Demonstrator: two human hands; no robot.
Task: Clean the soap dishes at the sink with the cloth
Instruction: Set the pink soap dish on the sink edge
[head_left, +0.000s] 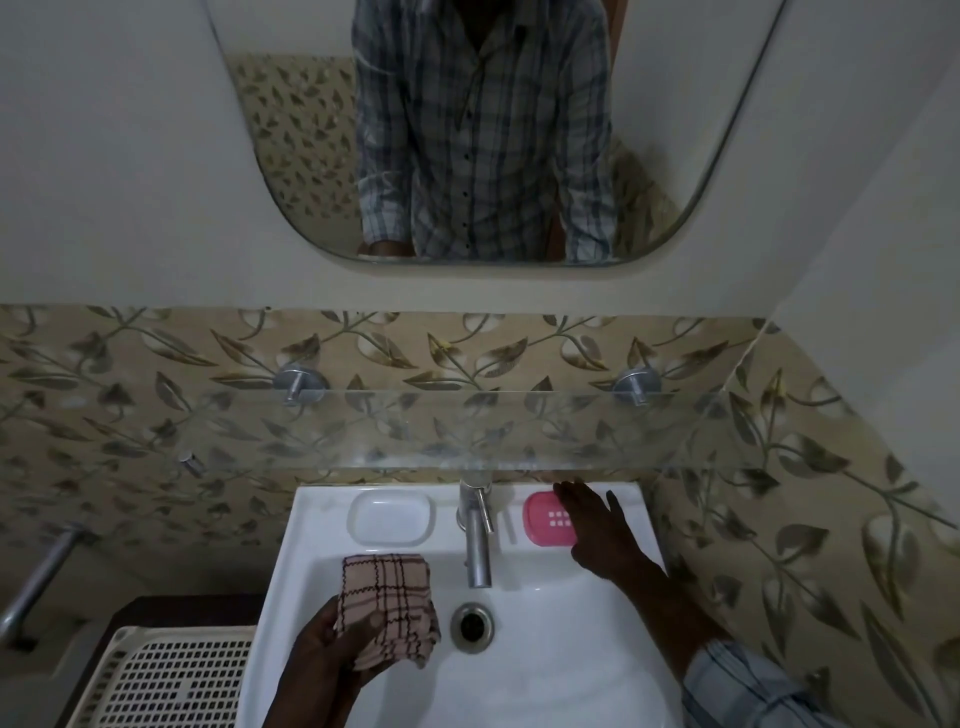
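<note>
Left hand grips folded cloth; right hand, fingers straight, over pink soap dish.

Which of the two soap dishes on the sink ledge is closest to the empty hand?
The pink plastic soap dish, right of the metal tap; the right hand partly covers it. The white soap dish sits left of the tap, untouched.

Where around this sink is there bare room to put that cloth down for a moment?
The glass shelf above the faucet looks bare along its length. The basin right of the drain is open too. The back ledge is crowded: white soap dish left of the faucet, pink soap dish right, partly under the right hand.
</note>
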